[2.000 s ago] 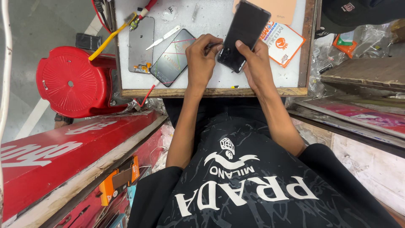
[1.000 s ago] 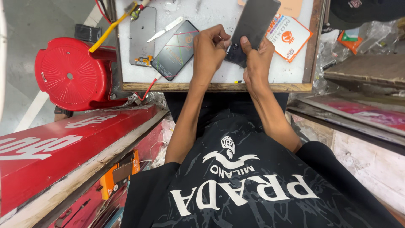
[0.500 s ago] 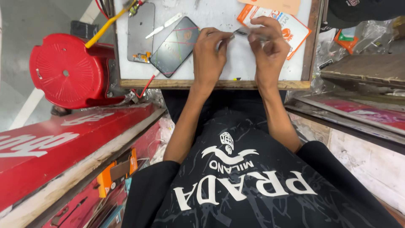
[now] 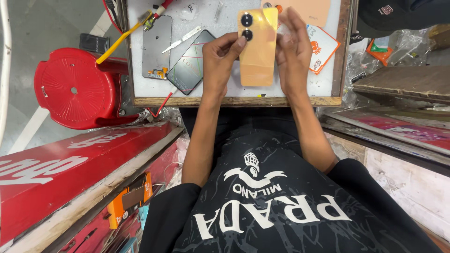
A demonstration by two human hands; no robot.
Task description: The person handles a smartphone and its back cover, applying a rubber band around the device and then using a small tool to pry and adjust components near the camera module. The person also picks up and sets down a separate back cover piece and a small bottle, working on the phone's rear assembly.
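While you hold the orange phone [image 4: 257,47] back-up above the surface [image 4: 234,100], your left hand [image 4: 224,56] pinches its left edge and your right hand [image 4: 291,49] cups the right, fingers extended; judging by this, you're inspecting it, so keep both edges gripped

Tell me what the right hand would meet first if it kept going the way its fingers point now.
The right hand points up the picture, away from the body. First in that line looks to be the peach-coloured sheet at the far edge of the worktop; height above it is unclear.
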